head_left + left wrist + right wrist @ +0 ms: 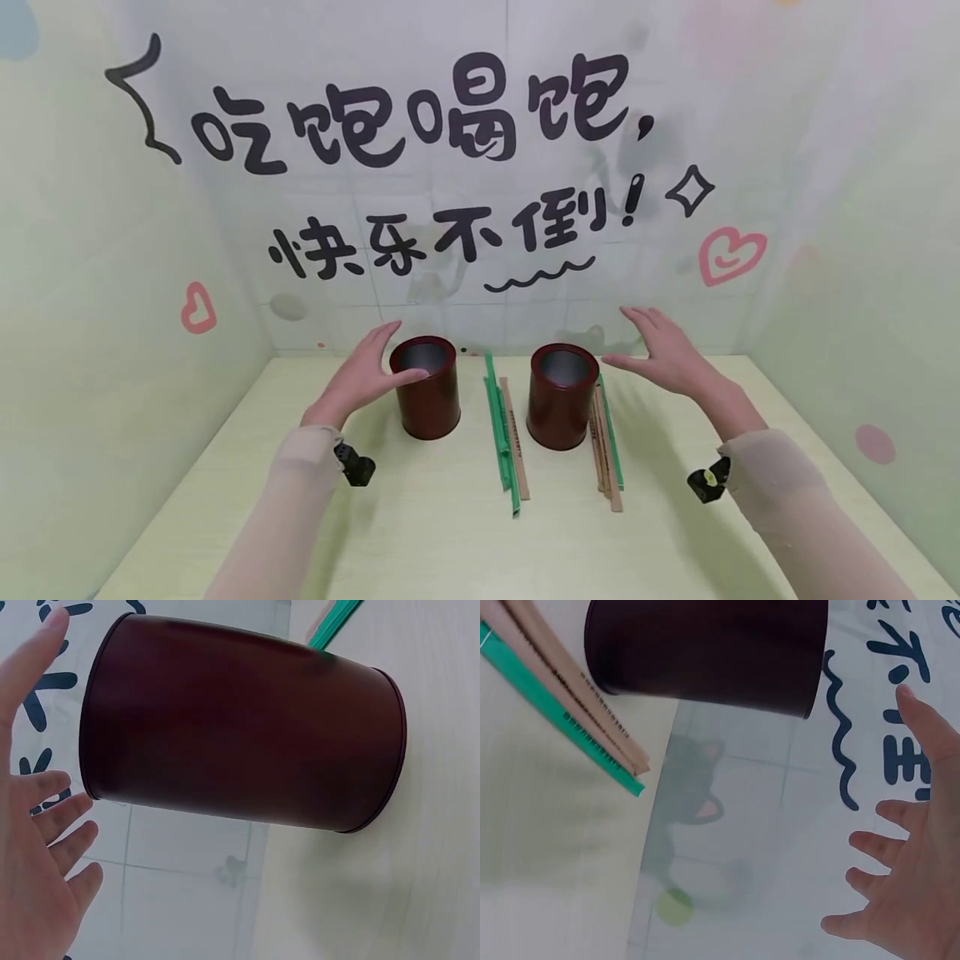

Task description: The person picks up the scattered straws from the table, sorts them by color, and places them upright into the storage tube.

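Two dark red, open-topped cylindrical holders stand upright on the table. My left hand point(360, 375) is beside the left holder point(430, 404), thumb spread from the fingers and nothing in its grasp. In the left wrist view, the fingers are near that holder's rim; whether they touch it I cannot tell. To the right of the right holder point(561, 412), my right hand point(671, 358) hovers with its fingers spread. The right wrist view shows a gap between this hand and the holder point(709, 652).
Long slim green packets point(498, 433) and a brown packet point(515, 442) lie between the holders. More brown packets point(604, 458) and a green packet point(612, 433) lie against the right holder's right side. Behind the table point(450, 550) rises a printed wall point(465, 183), with side walls left and right.
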Motion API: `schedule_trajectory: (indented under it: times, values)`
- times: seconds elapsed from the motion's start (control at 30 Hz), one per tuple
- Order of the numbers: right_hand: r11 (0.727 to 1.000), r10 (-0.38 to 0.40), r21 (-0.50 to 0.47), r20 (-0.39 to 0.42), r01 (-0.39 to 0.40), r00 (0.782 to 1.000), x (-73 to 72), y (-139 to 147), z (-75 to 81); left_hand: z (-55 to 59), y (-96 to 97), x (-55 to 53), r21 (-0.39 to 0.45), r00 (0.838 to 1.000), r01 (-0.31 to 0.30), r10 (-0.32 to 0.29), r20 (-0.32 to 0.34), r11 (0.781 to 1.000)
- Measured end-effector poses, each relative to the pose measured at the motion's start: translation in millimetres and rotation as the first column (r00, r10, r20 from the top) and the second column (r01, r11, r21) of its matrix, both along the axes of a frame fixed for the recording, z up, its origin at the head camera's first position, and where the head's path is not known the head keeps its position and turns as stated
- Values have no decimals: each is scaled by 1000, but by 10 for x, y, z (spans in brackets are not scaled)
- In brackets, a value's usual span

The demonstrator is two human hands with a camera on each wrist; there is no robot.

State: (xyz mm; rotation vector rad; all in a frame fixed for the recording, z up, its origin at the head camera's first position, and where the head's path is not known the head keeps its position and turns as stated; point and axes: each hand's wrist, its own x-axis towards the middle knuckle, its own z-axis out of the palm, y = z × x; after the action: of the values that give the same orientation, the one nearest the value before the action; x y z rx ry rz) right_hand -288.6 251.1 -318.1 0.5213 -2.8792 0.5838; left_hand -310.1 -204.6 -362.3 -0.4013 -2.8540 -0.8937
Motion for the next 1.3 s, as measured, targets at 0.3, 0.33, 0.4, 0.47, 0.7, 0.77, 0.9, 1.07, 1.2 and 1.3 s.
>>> schedule_trajectory:
  times: [0.3, 0.33, 0.4, 0.47, 0.7, 0.77, 0.9, 1.07, 1.2, 1.3]
  values:
    - [995, 56, -89, 42, -52, 998, 16, -188, 77, -93, 10, -39, 120, 998, 5, -13, 64, 993]
    - [994, 61, -93, 48, -56, 997, 15, -208, 82, -107, 14, -46, 130, 997, 7, -16, 70, 991]
    - [993, 66, -99, 59, -60, 996, 12, -247, 95, -127, 24, -57, 149, 997, 7, -19, 80, 989]
    - [993, 70, -102, 59, -63, 996, 8, -289, 113, -148, 30, -70, 162, 997, 11, -25, 79, 987]
    - [988, 100, -121, 59, -92, 993, 13, -432, 148, -196, 38, -92, 234, 993, 18, -44, 107, 972]
    - [986, 109, -134, 66, -100, 992, 13, -462, 137, -208, 42, -100, 232, 992, 23, -50, 114, 972]
    - [980, 135, -157, 68, -123, 989, 26, -537, 132, -215, 41, -94, 226, 991, 23, -52, 124, 974]
    - [973, 166, -173, 54, -154, 985, 64, -643, 147, -203, 37, -64, 242, 990, 15, -48, 133, 970]
    - [965, 188, -194, 50, -175, 981, 90, -713, 158, -189, 38, -28, 251, 990, 10, -45, 135, 968]
    - [960, 197, -214, 51, -182, 979, 111, -761, 155, -185, 42, -4, 263, 989, 11, -50, 142, 965]
